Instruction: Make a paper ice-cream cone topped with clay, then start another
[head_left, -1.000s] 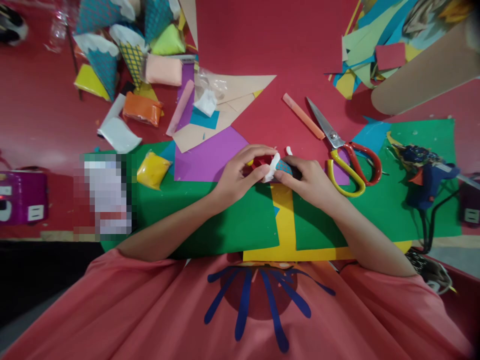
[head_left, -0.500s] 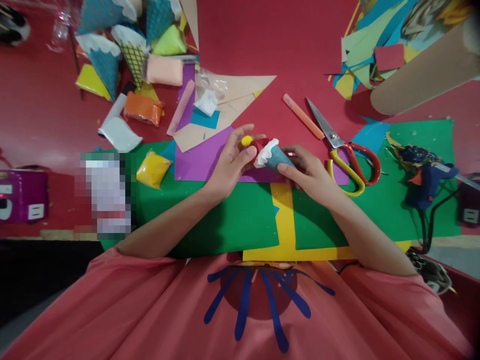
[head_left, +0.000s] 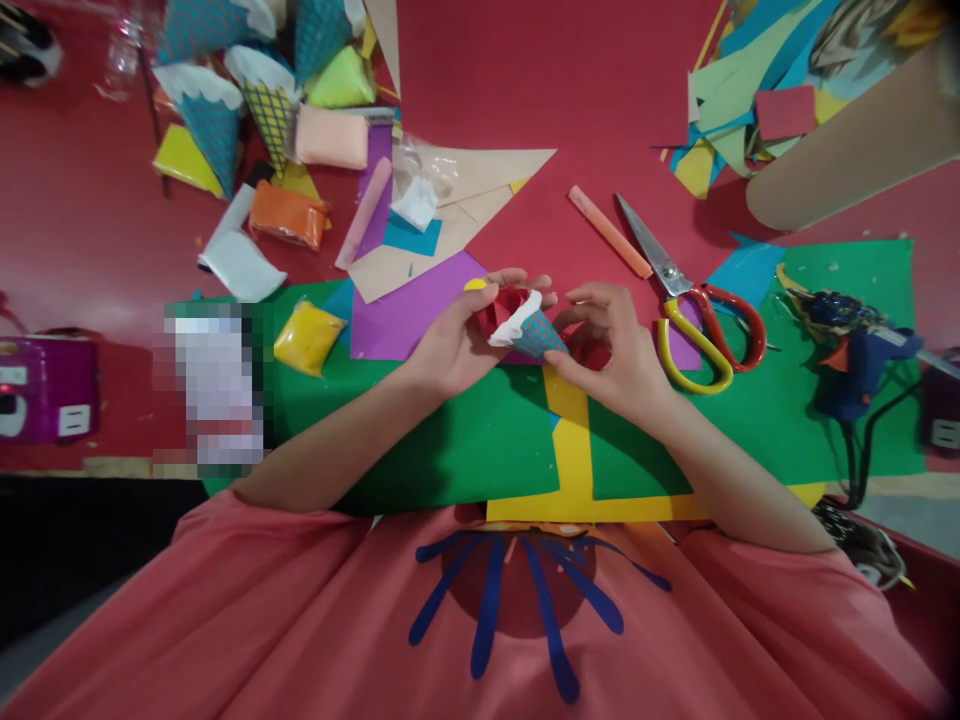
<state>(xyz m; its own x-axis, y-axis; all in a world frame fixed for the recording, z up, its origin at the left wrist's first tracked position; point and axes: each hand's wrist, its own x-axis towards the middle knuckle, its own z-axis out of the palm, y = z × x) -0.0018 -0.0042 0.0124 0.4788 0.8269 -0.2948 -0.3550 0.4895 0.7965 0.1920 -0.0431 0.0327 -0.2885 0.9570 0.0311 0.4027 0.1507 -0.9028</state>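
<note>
A small craft ice-cream cone (head_left: pixel 538 334) lies tilted in my left hand (head_left: pixel 459 340). It has a blue patterned body, a wavy white rim and red material at its wide end. A yellow ball (head_left: pixel 475 285) shows by my left thumb, partly hidden. The left fingers reach behind the cone. My right hand (head_left: pixel 616 350) is at the cone's pointed end, fingers curved and spread apart. Its thumb is beside the tip; whether it touches cannot be made out.
Scissors (head_left: pixel 673 282) and an orange stick (head_left: pixel 611 232) lie right of centre. A blue glue gun (head_left: pixel 862 365) rests far right, near a cardboard tube (head_left: pixel 847 150). Several patterned cones (head_left: pixel 206 130) and clay packs, one yellow (head_left: pixel 308 337), are at left. Green sheets (head_left: pixel 420 440) cover the front.
The cone has shifted slightly left and turned, showing more of its red end. My right fingers have spread away from its body. The yellow ball is now more covered by my left hand.
</note>
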